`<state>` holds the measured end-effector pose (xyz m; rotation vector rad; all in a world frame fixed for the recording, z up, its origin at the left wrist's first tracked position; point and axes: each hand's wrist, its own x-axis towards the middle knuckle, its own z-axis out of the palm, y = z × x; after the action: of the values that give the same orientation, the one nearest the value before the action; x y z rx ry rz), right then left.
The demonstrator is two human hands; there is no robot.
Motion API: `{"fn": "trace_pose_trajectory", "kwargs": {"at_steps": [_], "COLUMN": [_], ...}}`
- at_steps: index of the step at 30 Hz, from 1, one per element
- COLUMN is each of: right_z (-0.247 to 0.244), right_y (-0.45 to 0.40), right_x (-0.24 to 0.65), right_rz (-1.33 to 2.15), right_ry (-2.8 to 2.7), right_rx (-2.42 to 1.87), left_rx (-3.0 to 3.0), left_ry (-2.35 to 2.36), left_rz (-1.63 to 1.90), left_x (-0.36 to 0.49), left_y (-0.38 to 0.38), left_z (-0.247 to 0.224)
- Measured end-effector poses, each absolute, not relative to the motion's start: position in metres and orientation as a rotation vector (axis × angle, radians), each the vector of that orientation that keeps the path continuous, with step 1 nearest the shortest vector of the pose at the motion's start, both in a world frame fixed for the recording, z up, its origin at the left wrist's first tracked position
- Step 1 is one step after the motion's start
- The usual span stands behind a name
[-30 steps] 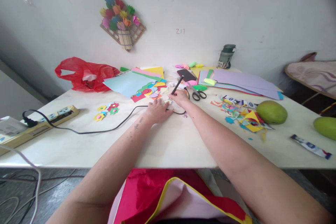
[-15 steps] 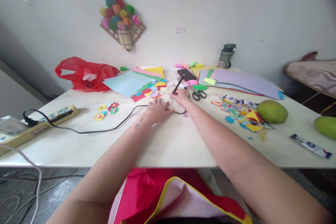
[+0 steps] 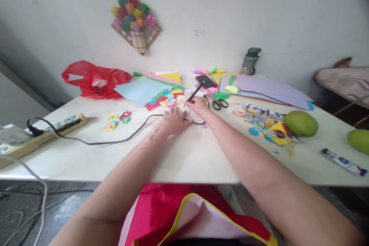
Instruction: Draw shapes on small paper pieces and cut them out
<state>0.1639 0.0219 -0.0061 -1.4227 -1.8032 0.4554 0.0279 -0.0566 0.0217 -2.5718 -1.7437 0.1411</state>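
My right hand [image 3: 197, 107] is closed around a slim black pen [image 3: 197, 91], which slants up and away to the right. Its tip is hidden by my fingers. Beside it my left hand [image 3: 174, 121] lies flat with fingers spread, over small pale paper [image 3: 186, 110] partly covered by both hands. A black cable [image 3: 138, 130] runs under my left hand. Just beyond the fingers are cut paper petals [image 3: 167, 100] in several colours. Scissors [image 3: 219, 103] with black handles lie to the right of my right hand.
Paper flowers [image 3: 119, 119] lie left, near a power strip [image 3: 57, 130]. A red plastic bag [image 3: 95, 80] and coloured sheets [image 3: 144, 88] sit behind. On the right are paper scraps [image 3: 268, 127], green mangoes [image 3: 301, 123], a tube [image 3: 344, 162], purple sheets [image 3: 268, 88] and a bottle [image 3: 250, 61].
The pen leans a little further to the right, and my right hand has shifted slightly. My left hand keeps its place on the table.
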Motion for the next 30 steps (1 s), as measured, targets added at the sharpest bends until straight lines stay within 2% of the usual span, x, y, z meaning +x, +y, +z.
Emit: {"fn": "trace_pose_trajectory", "kwargs": {"at_steps": [7,30], "right_z": [-0.0164,-0.0076], "right_y": [0.0265,0.0172], "right_x": [0.1601,0.156], "right_rz": [0.543,0.5], "right_ry": [-1.866,-1.842], "right_rx": [-1.352,-1.462], "left_rx": [-2.589,-2.606], "left_ry": [-1.754,-1.758], "left_rz": [0.178,0.194], "left_x": [0.0293,0.0292], "left_y": [-0.0599,-0.0605], "left_z": [0.0263,0.028]}}
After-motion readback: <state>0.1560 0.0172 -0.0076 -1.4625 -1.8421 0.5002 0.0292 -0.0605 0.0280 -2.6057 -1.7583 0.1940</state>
